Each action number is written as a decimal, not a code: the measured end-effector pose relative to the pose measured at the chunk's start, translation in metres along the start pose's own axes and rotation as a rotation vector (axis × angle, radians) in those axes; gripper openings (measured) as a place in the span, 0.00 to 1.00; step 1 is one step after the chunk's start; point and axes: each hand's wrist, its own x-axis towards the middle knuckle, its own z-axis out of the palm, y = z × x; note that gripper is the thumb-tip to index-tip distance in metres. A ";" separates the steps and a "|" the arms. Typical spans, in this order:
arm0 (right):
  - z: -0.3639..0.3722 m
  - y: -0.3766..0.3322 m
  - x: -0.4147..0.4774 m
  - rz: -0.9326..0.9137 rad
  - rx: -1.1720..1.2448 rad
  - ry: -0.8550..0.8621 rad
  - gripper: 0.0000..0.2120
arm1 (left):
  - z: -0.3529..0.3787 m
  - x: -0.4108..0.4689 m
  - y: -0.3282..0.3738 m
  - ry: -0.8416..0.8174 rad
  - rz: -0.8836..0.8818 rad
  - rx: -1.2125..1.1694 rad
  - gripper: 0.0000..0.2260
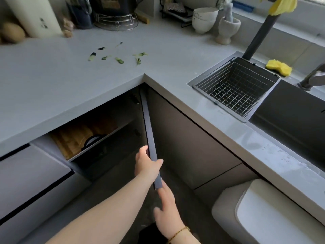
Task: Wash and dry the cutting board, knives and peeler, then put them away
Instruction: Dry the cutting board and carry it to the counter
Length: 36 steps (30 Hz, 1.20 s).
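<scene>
Below the corner of the worktop a cabinet stands open. Its dark door [146, 120] shows edge-on. My left hand [146, 164] grips that door edge, fingers behind it and thumb in front. My right hand [167, 212] reaches up from below, its straight fingers touching the door's lower corner. Inside the cabinet, a wooden cutting board [73, 140] lies on the shelf [98, 144], with a dark round item [95, 139] beside it. No knives or peeler show.
Green vegetable peelings [119, 56] lie on the grey worktop [52, 81]. A wire basket [235, 90] sits in the sink's left end, with a yellow sponge [278, 67] behind it. White bowls [204, 19] and a mortar [227, 27] stand at the back. A white bin [263, 213] is at lower right.
</scene>
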 end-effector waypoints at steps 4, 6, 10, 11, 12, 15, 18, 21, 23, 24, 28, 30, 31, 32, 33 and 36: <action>0.037 -0.016 -0.003 -0.009 0.123 -0.057 0.30 | -0.053 0.000 -0.031 0.041 0.049 0.052 0.25; 0.037 -0.031 0.016 0.115 0.373 0.047 0.23 | -0.078 0.004 -0.043 0.077 0.066 0.029 0.23; 0.031 -0.083 0.065 0.230 0.801 -0.059 0.22 | -0.114 0.013 -0.066 0.161 0.046 0.001 0.21; 0.031 -0.097 0.075 0.240 0.842 -0.089 0.21 | -0.119 0.015 -0.070 0.183 0.031 -0.004 0.21; 0.034 -0.110 0.085 0.242 0.855 -0.114 0.20 | -0.125 0.015 -0.075 0.220 0.010 0.003 0.20; 0.050 -0.145 0.112 0.227 0.782 -0.178 0.20 | -0.145 0.017 -0.084 0.417 -0.111 0.132 0.18; 0.061 -0.162 0.129 0.221 0.736 -0.191 0.20 | -0.165 0.016 -0.091 0.495 -0.306 0.175 0.19; 0.069 -0.171 0.141 0.253 0.718 -0.231 0.23 | -0.176 0.022 -0.100 0.444 -0.470 0.005 0.23; 0.075 -0.176 0.154 0.262 0.685 -0.254 0.26 | -0.180 0.025 -0.097 0.388 -0.509 -0.473 0.19; 0.077 -0.179 0.159 0.267 0.686 -0.257 0.26 | -0.181 0.027 -0.094 0.356 -0.495 -0.745 0.16; 0.086 -0.185 0.177 0.269 0.670 -0.281 0.28 | -0.189 0.046 -0.082 0.429 -0.309 -1.451 0.07; 0.090 -0.187 0.184 0.275 0.679 -0.282 0.28 | -0.193 0.052 -0.078 0.481 -0.240 -1.610 0.14; 0.091 -0.189 0.186 0.278 0.690 -0.282 0.28 | -0.195 0.055 -0.076 0.499 -0.211 -1.661 0.18; 0.093 -0.191 0.190 0.280 0.705 -0.287 0.27 | -0.197 0.058 -0.076 0.507 -0.184 -1.700 0.21; 0.094 -0.192 0.192 0.272 0.714 -0.291 0.27 | -0.199 0.060 -0.076 0.517 -0.159 -1.728 0.24; 0.099 -0.198 0.197 0.272 0.774 -0.269 0.27 | -0.207 0.070 -0.080 0.518 -0.127 -1.743 0.32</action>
